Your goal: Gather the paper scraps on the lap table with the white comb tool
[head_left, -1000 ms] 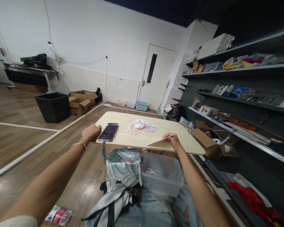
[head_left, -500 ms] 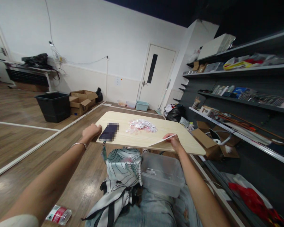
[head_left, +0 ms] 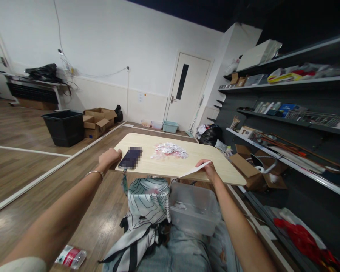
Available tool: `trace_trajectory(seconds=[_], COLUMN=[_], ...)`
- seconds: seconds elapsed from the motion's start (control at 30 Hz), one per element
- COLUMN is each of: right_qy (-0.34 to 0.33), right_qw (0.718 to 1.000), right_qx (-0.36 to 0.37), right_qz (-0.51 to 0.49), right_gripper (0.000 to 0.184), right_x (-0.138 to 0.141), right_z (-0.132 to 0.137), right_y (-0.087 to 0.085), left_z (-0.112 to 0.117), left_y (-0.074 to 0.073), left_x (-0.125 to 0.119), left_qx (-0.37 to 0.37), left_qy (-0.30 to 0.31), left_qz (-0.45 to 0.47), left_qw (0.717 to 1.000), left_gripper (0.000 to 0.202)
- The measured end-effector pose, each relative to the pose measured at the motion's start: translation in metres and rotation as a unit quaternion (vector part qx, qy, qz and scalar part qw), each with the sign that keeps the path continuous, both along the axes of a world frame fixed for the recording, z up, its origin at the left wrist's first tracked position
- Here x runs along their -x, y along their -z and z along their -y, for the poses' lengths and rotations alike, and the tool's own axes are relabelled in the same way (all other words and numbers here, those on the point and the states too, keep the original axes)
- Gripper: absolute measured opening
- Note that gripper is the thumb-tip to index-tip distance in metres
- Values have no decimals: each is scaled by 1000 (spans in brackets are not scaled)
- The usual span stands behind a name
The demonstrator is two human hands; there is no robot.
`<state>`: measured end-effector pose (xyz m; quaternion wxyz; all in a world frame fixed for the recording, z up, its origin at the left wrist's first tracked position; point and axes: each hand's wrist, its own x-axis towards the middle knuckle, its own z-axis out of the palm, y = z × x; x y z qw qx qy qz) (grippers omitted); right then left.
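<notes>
Head view: right hand (head_left: 208, 169) is pinching a white card (head_left: 193, 170) at its right end, thumb and fingers closing on it, the rest sticking out leftward unsupported as far as I can see. Card is sitting at the near edge of the table (head_left: 147, 165), right of the middle, looking tilted; whether its left tip is touching the edge, can't confirm. Holding by one end is probably leaving the long side clear of the fingers.

Left hand (head_left: 110, 155) is resting at the table's left edge, by the near-left corner, fingers curling. Can't tell if it's gripping the edge or only leaning; my read: it's steadying the top. Nothing is showing in it.

Phone (head_left: 127, 160) is lying just beside that hand, its strap (head_left: 124, 182) hanging over the near edge. Likely parked at the corner to leave the middle free. Paper scraps (head_left: 170, 149) are lying heaped mid-table, nearer the far edge, well inside all edges, which is presumably saving them from falling.

Clear tub (head_left: 198, 225) is sitting on the lap (head_left: 187, 245), just below the near edge, white bits showing inside. Probably placed for short reach. Patterned fabric (head_left: 147, 206) is bunching beside its left wall.
</notes>
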<state>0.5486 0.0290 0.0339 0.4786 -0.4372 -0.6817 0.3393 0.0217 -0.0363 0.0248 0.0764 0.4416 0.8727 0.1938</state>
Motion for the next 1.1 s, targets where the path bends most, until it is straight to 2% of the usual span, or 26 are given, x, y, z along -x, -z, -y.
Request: trace_trajectory(seconds=[0.27, 0.57, 0.77, 1.1], right_qy=[3, 29, 51, 36], right_qw=[1000, 998, 994, 995], right_qx=[2, 26, 43, 48], right_qz=[15, -56, -88, -81], right_gripper=[19, 9, 10, 13], right_x=[1, 3, 2, 4], right_z=[2, -7, -14, -13], right_y=[-3, 3, 8, 7], left_z=[0, -1, -1, 0], left_y=[1, 1, 2, 1], left_x=[0, 0, 1, 0], left_qx=[-9, 0, 0, -6], left_qy=[1, -1, 4, -2], left_qz=[-1, -2, -5, -2], left_qw=[1000, 1000, 1000, 1000], left_gripper=[72, 70, 71, 71])
